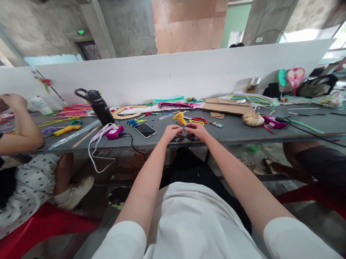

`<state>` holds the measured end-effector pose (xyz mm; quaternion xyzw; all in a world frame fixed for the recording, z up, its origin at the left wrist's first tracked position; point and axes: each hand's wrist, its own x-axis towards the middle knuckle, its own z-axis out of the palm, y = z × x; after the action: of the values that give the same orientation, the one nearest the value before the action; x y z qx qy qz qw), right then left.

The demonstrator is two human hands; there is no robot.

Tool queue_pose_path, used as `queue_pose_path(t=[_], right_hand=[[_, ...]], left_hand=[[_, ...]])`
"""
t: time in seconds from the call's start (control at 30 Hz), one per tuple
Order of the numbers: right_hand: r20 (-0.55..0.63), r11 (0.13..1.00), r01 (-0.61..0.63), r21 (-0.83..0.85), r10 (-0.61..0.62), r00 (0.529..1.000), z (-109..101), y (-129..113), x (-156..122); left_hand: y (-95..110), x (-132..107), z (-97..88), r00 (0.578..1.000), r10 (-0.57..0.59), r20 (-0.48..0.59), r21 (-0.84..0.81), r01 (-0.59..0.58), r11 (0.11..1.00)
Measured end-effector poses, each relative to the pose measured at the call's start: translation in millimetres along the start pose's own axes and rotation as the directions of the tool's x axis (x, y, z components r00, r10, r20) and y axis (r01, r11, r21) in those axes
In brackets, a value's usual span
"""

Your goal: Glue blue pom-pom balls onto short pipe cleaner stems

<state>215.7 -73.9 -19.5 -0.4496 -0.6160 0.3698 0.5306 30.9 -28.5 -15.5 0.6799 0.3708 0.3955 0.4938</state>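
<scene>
Over the table's front edge, my left hand (172, 133) and my right hand (197, 130) are close together, fingers bent and pinched. A small blue piece (185, 128) shows between the fingertips of both hands; it is too small to tell its kind. Just beyond them lies a yellow glue gun (178, 117), partly behind my fingers. Scissors with red and yellow handles (199, 121) rest right behind my right hand. To the right of them is a small flat tool (216, 124). A smartphone (145, 130) lies left of my left hand, with blue bits on and around it.
A black bottle (100, 108) and a magenta box with a cord (114, 132) stand left. Cardboard sheets (227, 105) and coloured pipe cleaners (173, 102) lie along the white partition (170, 76). Another person's arm (20, 126) is at far left; someone sits at far right.
</scene>
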Motion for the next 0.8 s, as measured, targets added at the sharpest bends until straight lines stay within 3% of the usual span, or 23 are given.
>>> queue_pose_path(t=[0.27, 0.8], right_hand=[[-0.094, 0.996, -0.038, 0.083, 0.046, 0.995, -1, 4, 5], [-0.092, 0.998, -0.034, 0.051, 0.039, 0.995, 1, 3, 4]], left_hand=[[11, -5, -1.4, 0.999, -0.048, -0.002, -0.086, 0.048, 0.995], [2, 1, 0.8, 1.0, -0.015, -0.019, -0.035, 0.015, 0.999]])
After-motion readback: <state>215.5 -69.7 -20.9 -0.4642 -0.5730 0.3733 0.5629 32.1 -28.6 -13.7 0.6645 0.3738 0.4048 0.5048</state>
